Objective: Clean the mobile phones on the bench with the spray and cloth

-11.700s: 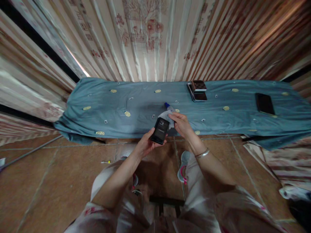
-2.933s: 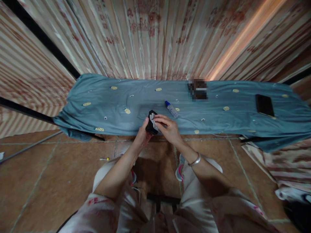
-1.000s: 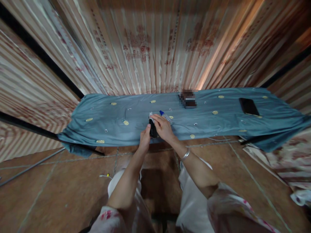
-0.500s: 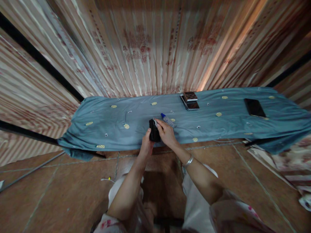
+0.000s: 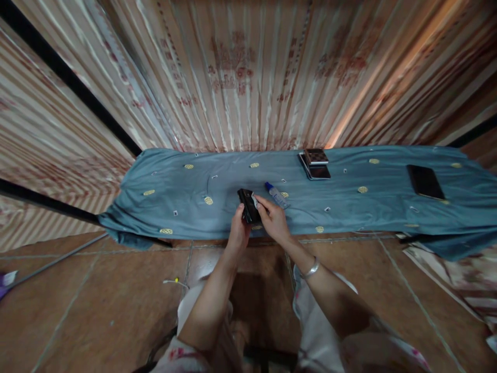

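Observation:
My left hand (image 5: 239,228) grips a small black case-like object (image 5: 248,207) by its left side, just above the front edge of the cloth-covered table. Whether it is a wallet or some other case I cannot tell. My right hand (image 5: 274,220), with a silver bangle at its wrist, pinches a small whitish wipe (image 5: 254,200) against the top face of the black object. Just beyond the right hand, a clear bottle with a blue cap (image 5: 276,195) lies on its side.
The blue-green cloth (image 5: 229,173) with yellow prints covers the long table. Towards the back lie a brown checked case (image 5: 316,156) and a dark flat device (image 5: 320,172). A black tablet-like slab (image 5: 425,181) rests at the right. Curtains hang behind; black poles (image 5: 73,77) stand at the sides.
The black object has turned so more of its broad face shows. My right hand with the wipe has shifted slightly down across it. The whole view has also shifted a little.

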Demonstrator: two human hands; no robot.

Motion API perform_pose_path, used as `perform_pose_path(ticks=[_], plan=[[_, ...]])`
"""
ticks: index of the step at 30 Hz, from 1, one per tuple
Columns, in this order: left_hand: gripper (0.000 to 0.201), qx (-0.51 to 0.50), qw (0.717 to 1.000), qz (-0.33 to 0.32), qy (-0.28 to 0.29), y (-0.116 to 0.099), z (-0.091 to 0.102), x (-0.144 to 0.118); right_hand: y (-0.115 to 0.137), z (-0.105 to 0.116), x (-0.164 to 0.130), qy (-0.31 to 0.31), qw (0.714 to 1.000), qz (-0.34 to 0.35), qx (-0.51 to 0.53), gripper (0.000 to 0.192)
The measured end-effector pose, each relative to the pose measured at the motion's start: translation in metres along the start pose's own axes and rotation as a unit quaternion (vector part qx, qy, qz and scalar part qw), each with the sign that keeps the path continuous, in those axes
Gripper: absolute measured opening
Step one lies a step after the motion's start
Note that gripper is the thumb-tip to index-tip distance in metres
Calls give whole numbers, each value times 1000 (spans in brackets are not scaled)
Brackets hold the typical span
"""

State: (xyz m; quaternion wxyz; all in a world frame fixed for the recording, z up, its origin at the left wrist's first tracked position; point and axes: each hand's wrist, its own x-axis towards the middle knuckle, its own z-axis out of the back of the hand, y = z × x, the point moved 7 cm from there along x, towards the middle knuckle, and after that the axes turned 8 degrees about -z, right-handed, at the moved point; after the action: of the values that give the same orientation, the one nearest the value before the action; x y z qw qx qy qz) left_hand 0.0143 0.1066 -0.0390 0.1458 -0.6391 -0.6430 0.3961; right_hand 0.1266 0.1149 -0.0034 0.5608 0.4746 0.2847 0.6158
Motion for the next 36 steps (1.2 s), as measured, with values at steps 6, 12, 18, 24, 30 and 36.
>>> perform_pose_path(ticks=[6,12,18,24,30,36], plan=[[22,-20,1000,-3,-4,-12,7,3,13,-4,-10,30,998,34,-38,37],[24,-22,999,-31,17,-25,15,7,32,-13,-21,58,993,95,-47,37],[26,-5,998,-57,29,-30,23,13,41,-19,-29,47,987,141,-66,36],[38,24,996,-71,38,-28,27,14,46,-19,-31,36,984,164,-59,36],[47,37,997,-66,24,-26,25,9,42,-16,-26,36,985,153,-71,34],[47,65,995,-60,36,-18,24,3,35,-9,-21,43,994,98,-35,33]])
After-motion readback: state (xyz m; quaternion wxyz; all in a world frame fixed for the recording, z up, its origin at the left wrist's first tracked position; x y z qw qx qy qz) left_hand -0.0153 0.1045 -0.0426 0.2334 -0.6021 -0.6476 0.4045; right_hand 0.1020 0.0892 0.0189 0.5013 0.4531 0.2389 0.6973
